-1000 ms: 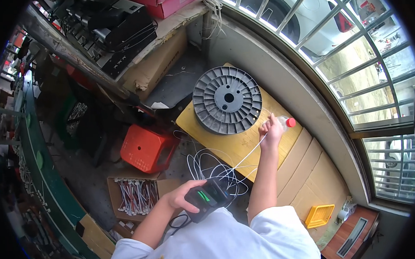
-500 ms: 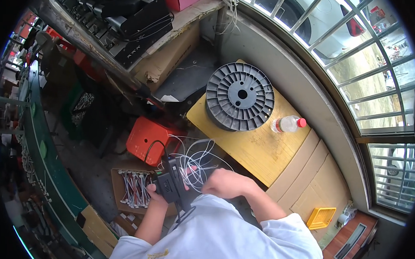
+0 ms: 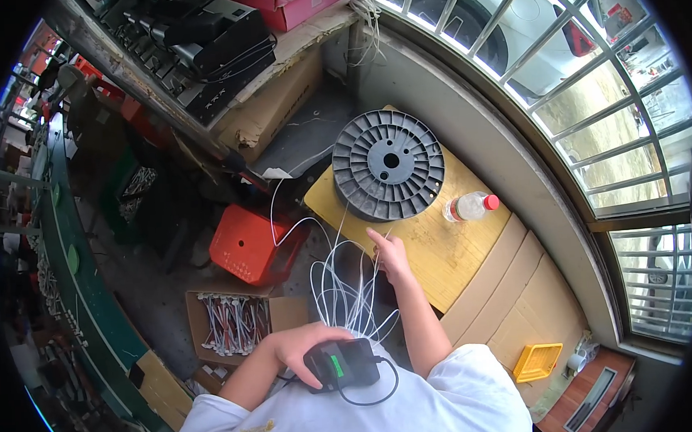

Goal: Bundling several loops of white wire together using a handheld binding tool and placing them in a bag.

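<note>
In my left hand (image 3: pixel 309 350) is a black boxy device (image 3: pixel 360 364) with a green patch and a black cord, held close against my shirt. White wire (image 3: pixel 349 293) hangs in loose loops between the device and the yellow table. My right hand (image 3: pixel 393 259) is raised beside the upper loops, one digit extended and the others curled on the wire. Just beyond it, a large black ribbed spool (image 3: pixel 350 163) lies on the yellow tabletop (image 3: pixel 433 270). A strand of wire runs up to the spool's near side.
Right of the spool lies a clear bottle with a red cap (image 3: pixel 473 206). A red stool (image 3: pixel 243 244) and a carton of wire bundles (image 3: pixel 288 315) stand at left. Cardboard (image 3: pixel 520 301) and a yellow tray (image 3: pixel 538 361) are at right, below the barred window.
My right hand has moved up and away toward the spool, and the wire loops have spread out. The device has been turned and brought nearer my body, with my left hand now over it.
</note>
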Tool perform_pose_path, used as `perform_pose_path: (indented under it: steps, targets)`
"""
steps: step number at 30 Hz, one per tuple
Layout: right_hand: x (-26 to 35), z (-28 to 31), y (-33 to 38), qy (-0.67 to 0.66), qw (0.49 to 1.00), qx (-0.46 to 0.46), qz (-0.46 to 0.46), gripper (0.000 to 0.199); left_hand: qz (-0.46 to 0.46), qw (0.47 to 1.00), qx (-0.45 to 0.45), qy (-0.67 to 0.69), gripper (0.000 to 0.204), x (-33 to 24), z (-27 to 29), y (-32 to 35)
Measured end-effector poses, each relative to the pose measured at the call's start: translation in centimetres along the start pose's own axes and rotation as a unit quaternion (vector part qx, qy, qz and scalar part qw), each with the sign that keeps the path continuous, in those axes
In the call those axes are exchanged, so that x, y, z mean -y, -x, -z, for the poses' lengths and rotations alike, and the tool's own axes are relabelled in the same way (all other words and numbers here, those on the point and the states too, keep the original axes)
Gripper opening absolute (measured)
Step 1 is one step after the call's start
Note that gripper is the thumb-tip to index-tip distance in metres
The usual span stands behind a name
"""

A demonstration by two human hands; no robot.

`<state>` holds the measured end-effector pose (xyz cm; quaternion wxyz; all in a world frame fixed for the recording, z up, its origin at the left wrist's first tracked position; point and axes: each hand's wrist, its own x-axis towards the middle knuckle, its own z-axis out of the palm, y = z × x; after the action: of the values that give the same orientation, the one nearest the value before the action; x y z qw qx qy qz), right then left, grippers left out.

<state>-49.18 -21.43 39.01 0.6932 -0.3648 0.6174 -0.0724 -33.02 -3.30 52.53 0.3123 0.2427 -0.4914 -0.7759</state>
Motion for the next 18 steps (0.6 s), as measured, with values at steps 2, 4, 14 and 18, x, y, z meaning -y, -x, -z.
perform_pose_path:
  steps: [2,4,14,18]
  targets:
    - [-1.3,2.0,-2.6,0.168,0.975,-0.083,0.118,0.032,-0.006,1.000,-0.004,-0.008,0.073,0.0,-0.2,0.6]
    - [-0.3,3.8,-3.0,0.183,0.954,-0.133,0.195,0.016,-0.015,1.000,-0.014,-0.014,0.074,0.3,0.1,1.2]
    - [12.5,7.6,-3.9,0.127,0.841,-0.428,0.307,0.019,-0.020,0.971,-0.176,0.158,0.083,4.3,-0.6,3.7]
    - [19.2,5.8,-7.5,0.175,0.738,-0.448,0.473,0.014,-0.078,0.935,-0.234,0.256,0.082,5.5,-0.7,1.2]
